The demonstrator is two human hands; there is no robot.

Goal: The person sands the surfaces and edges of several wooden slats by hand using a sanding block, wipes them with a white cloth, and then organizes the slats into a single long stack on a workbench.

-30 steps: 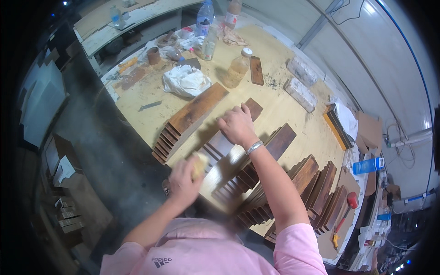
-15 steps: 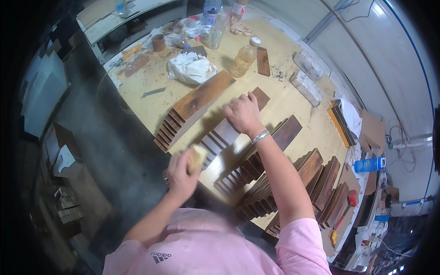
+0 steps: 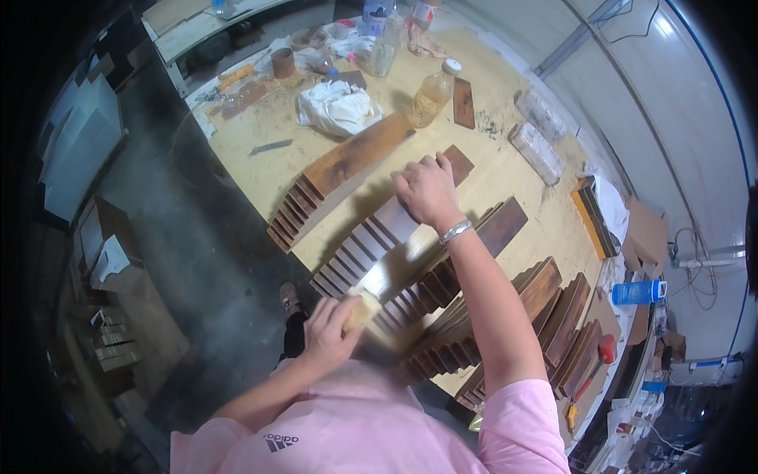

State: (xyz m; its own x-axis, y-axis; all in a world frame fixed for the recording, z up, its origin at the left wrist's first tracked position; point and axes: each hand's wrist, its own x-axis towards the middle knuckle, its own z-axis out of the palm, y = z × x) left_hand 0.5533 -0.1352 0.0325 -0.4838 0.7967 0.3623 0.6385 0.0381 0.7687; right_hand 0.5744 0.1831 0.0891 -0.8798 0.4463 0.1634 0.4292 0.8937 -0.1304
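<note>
Worktable (image 3: pixel 505 175) with stepped wooden boards (image 3: pixel 395 221)

The right hand (image 3: pixel 429 189), curled half-closed, has hold of the boards' upper part as they lie across the tabletop. Near their lower end, the left hand (image 3: pixel 328 335) has its fingers bent firmly around a pale yellow block (image 3: pixel 362 311), perhaps a sponge. A similar brown stack (image 3: pixel 351 167) lies to the left.

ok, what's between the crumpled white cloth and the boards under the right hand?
Another stack of stepped brown wooden boards, then a strip of tabletop, in the head view.
</note>
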